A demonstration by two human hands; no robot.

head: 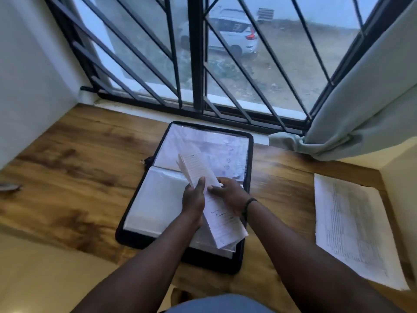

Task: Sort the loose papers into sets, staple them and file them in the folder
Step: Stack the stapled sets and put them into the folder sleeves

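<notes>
Both hands, left hand (pixel 193 199) and right hand (pixel 228 193), grip a paper set (pixel 216 204) above the open folder (pixel 158 199).

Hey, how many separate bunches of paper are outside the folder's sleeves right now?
2. One set of papers is held by both hands above the open folder; a printed stack lies on the table at right. More may be hidden inside the sleeves.
</notes>
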